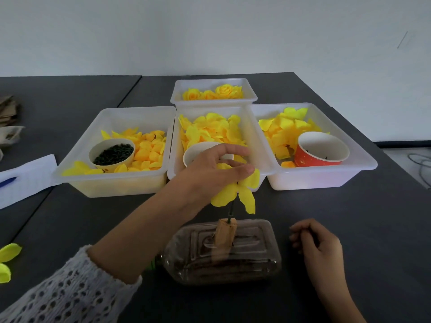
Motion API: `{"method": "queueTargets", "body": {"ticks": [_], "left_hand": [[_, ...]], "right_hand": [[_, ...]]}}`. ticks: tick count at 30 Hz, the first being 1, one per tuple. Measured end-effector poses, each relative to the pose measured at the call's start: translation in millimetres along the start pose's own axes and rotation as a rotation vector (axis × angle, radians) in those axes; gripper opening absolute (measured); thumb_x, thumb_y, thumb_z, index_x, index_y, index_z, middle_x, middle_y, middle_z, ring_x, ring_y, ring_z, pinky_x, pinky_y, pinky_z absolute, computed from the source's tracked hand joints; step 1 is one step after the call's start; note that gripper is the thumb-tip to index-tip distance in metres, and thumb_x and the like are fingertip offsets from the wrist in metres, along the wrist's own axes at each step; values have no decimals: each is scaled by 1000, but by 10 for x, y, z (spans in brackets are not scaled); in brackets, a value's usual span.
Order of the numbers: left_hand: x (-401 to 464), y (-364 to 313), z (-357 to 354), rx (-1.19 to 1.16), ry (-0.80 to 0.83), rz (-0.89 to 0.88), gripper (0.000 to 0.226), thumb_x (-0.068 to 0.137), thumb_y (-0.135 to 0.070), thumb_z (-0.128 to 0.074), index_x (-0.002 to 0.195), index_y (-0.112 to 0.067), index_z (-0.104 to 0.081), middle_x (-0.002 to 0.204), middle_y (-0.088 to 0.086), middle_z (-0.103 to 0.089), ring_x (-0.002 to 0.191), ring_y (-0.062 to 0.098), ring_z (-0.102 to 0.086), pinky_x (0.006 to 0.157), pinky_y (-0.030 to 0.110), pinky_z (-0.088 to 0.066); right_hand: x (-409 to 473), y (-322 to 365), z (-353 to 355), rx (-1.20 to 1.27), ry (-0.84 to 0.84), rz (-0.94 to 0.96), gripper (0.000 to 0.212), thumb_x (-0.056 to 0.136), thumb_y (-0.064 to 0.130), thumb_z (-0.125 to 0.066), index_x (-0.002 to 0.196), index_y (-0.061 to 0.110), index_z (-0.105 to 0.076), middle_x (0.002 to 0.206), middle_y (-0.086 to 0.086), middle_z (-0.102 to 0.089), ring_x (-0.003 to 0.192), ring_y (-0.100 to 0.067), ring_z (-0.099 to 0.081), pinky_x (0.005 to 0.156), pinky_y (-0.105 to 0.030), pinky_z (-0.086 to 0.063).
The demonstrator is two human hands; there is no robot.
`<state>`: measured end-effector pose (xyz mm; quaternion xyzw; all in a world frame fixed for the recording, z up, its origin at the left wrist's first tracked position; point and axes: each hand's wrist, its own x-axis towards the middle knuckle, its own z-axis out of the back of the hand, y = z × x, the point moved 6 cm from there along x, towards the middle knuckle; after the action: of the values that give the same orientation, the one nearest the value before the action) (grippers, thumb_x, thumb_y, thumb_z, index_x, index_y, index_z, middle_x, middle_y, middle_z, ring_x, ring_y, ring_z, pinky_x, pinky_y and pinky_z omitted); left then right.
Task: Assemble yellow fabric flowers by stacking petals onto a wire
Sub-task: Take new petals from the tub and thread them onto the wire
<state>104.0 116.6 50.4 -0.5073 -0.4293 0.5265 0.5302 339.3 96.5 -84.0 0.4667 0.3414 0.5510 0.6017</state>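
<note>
One wire [231, 212] stands nearly upright, its long axis vertical with a slight lean, its foot stuck in a tan block [225, 233] that sits on a clear plastic box [224, 252] near the front of the table [349, 217]. Only a short dark green stretch of the wire shows; its top is hidden under the petals [235, 192] and the left hand [210, 173]. The petals hang spread around the wire, drooping downward, about three lobes visible. The left hand reaches in from the left, thumb and fingers curled over the top of the petals and pinching them; how many layers it grips cannot be told. The right hand [319, 250] rests on the table right of the box, fingers loosely curled, holding nothing that can be seen.

Behind stand four white bins. The left bin [112, 183] holds small yellow-orange petals and one cup [112, 153] of dark green bits. The middle bin [254, 136] holds larger yellow petals and one white cup [198, 151], partly hidden by the left hand. The right bin [326, 178] holds yellow petals and one red cup [320, 150], its contents too dark to make out. The far bin [213, 99] holds finished flowers [213, 93], at least three, their count unclear.

Two loose petals [7, 259] lie at the left edge, cut off by the frame. A white paper [25, 178] with a blue pen [8, 181] lies farther back on the left, also cut off.
</note>
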Motion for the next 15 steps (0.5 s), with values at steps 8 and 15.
{"method": "queueTargets", "body": {"ticks": [8,15], "left_hand": [[-50,224,16,168,13,-2,14,93,-28,-64,102,-36,-70,90,-9,-70,80,7,-63,73,25,-53],[-156,135,104,181,-40,-308,28,102,-34,-43,107,-24,-69,111,-15,-67,109,-3,-57,85,10,-44]], "right_hand": [[-1,-2,-4,14,4,3,37,93,-7,-43,77,18,-66,71,-5,-65,63,-12,-61,56,-21,-49],[1,-12,-2,16,4,-5,38,93,-6,-43,76,19,-66,72,-1,-66,63,-12,-61,55,-21,-49]]}}
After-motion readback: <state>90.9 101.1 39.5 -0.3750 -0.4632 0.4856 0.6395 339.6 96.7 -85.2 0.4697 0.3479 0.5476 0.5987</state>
